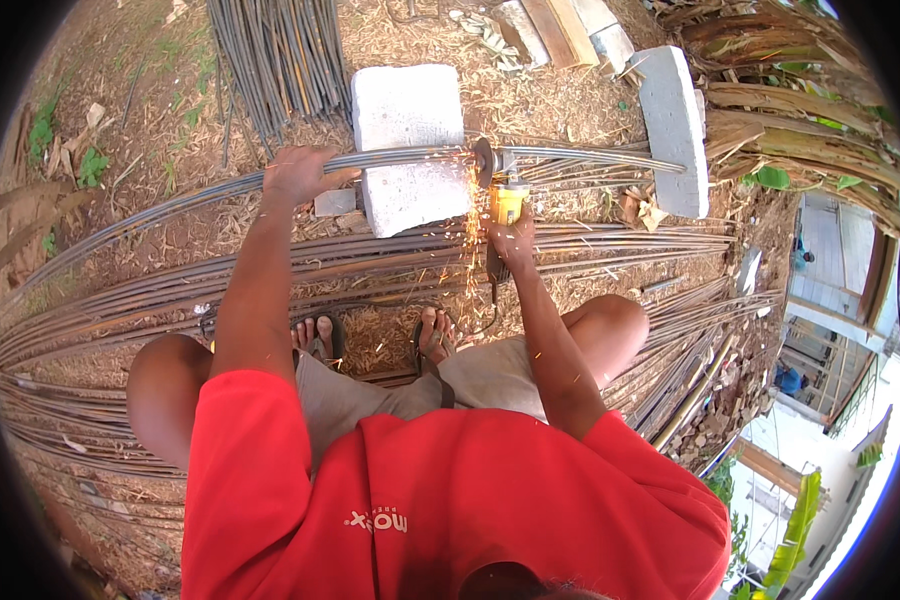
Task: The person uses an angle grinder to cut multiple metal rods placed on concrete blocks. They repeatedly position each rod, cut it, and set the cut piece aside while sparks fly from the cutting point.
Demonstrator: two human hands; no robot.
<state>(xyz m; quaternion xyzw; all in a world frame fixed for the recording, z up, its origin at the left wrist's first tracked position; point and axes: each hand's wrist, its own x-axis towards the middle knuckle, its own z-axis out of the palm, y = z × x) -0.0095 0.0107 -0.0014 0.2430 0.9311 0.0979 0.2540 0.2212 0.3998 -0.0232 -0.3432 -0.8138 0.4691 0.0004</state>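
A yellow angle grinder (pixel 508 203) is gripped in my right hand (pixel 513 238), its dark body and cord running down toward my feet. The round cutting disc (pixel 484 162) touches a bundle of steel rods (pixel 410 157), and orange sparks (pixel 473 210) fall from the contact. My left hand (pixel 300 175) is wrapped over the same bundle, left of a white block (pixel 407 110). The rods lie across this block and reach right to a second pale block (pixel 673 130). Exactly how far the disc has cut in cannot be made out.
More long rods (pixel 150 290) lie on the ground between the block and my sandalled feet (pixel 435 335). A stack of cut rods (pixel 280 60) lies beyond, at the upper left. Wooden boards (pixel 560 30) and dry plant trunks (pixel 800 110) are at the far right.
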